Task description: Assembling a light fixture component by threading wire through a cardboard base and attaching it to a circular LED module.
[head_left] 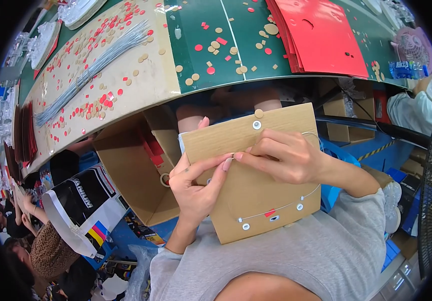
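A brown cardboard panel with white eyelets and a thin white string across its lower part lies on my lap. My left hand grips its left edge, thumb and forefinger pinching the string end near the middle. My right hand rests on the panel's upper part, and its fingertips meet the left hand's at the same spot. A round brown disc sits at the panel's top edge beside an eyelet.
A green worktable holds scattered red and tan paper discs, a bundle of white strings on a tan sheet, and a stack of red card sheets. An open cardboard box stands under the table. Other people sit at lower left and far right.
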`<state>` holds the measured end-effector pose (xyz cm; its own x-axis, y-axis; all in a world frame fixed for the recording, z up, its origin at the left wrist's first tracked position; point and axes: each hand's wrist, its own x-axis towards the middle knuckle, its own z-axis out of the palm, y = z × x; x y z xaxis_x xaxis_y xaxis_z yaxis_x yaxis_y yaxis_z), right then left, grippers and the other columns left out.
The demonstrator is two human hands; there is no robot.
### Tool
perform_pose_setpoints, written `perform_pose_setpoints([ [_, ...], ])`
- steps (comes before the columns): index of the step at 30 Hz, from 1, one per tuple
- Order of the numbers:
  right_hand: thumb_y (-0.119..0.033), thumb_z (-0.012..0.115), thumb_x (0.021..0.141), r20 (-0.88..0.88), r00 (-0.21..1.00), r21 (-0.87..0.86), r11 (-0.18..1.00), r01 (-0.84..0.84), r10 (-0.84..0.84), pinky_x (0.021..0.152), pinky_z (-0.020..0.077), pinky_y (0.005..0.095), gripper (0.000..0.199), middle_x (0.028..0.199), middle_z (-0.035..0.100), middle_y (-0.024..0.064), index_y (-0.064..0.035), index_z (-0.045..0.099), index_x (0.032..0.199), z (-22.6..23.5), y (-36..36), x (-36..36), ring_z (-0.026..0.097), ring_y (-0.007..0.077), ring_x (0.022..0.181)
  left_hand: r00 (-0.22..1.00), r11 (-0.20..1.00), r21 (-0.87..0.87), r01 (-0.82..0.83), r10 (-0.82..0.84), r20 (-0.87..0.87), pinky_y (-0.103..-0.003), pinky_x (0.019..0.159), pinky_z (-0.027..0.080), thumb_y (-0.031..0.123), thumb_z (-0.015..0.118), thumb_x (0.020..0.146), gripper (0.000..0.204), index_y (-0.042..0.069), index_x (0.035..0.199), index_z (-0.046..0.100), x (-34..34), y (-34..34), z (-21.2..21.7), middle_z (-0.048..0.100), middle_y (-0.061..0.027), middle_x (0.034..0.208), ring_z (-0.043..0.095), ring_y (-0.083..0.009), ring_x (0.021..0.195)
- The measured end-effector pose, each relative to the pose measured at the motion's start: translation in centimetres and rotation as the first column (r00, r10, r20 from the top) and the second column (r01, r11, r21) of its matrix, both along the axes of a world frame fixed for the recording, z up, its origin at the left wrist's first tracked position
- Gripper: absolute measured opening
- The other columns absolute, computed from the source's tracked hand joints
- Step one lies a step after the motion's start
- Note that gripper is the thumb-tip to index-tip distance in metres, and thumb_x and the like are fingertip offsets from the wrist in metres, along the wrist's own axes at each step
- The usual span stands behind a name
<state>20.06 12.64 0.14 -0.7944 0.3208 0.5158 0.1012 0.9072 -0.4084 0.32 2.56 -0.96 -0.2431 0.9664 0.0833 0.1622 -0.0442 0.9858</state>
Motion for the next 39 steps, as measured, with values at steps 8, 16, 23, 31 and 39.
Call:
perform_pose_setpoints([
  [8, -0.004, 0.072, 0.058, 0.0, 1.0, -0.051, 0.999, 0.006, -0.006, 0.048, 0.05, 0.0287, 0.047, 0.079, 0.055, 0.0048, 0.0012, 0.076, 0.105, 0.0, -0.1, 0.0, 0.059, 0.0181, 0.067, 0.999, 1.0, 0.021, 0.004, -0.003, -0.054, -0.035, 0.092, 0.055, -0.009, 0.077, 0.071, 0.021, -0.002, 0.091, 0.078, -0.1, -0.4, 0.1, 0.068, -0.0268, 0.116, 0.069, -0.0322, 0.111],
  [16, -0.006, 0.068, 0.058, 0.07, 0.997, -0.03, 0.999, -0.026, 0.028, 0.051, 0.0505, 0.0295, 0.052, 0.08, 0.054, 0.0053, 0.0057, 0.073, 0.108, 0.6, -0.3, -0.1, 0.057, 0.0177, 0.069, 0.991, 0.996, 0.042, 0.083, -0.078, -0.11, -0.03, 0.085, 0.055, -0.008, 0.075, 0.074, 0.03, -0.002, 0.103, 0.075, -0.6, -0.4, -0.4, 0.071, -0.0174, 0.106, 0.071, -0.0207, 0.094],
  [23, -0.011, 0.064, 0.058, 0.171, 0.984, 0.057, 0.997, -0.052, 0.041, 0.055, 0.0498, 0.0289, 0.061, 0.08, 0.046, 0.0042, 0.0078, 0.07, 0.116, 1.4, -0.7, -0.4, 0.052, 0.0167, 0.07, 0.917, 0.996, -0.088, -0.002, 0.037, 0.397, -0.033, 0.102, 0.049, -0.007, 0.056, 0.084, 0.07, -0.007, 0.152, 0.035, 0.1, -0.1, -0.3, 0.051, -0.0186, 0.145, 0.058, -0.0196, 0.124],
  [31, -0.011, 0.061, 0.055, 0.299, 0.954, 0.197, 0.979, -0.057, -0.004, 0.06, 0.0493, 0.0289, 0.068, 0.08, 0.044, 0.0042, 0.0115, 0.067, 0.119, 2.1, -1.2, -0.7, 0.051, 0.0163, 0.072, 0.935, 0.994, -0.099, 0.043, -0.006, 0.354, -0.032, 0.104, 0.047, -0.008, 0.053, 0.086, 0.07, -0.008, 0.153, 0.033, 0.1, -0.3, -0.5, 0.047, -0.0199, 0.15, 0.056, -0.0206, 0.128],
  [39, -0.011, 0.064, 0.059, 0.298, 0.953, 0.185, 0.977, -0.103, 0.044, 0.062, 0.0481, 0.0288, 0.068, 0.085, 0.046, 0.0052, 0.0139, 0.064, 0.123, 2.4, -0.9, -0.8, 0.052, 0.0169, 0.075, 0.791, 0.987, -0.155, -0.046, 0.131, 0.597, -0.033, 0.107, 0.043, -0.011, 0.052, 0.081, 0.074, -0.008, 0.152, 0.035, -0.2, -0.7, -1.0, 0.049, -0.0199, 0.148, 0.055, -0.0217, 0.13],
])
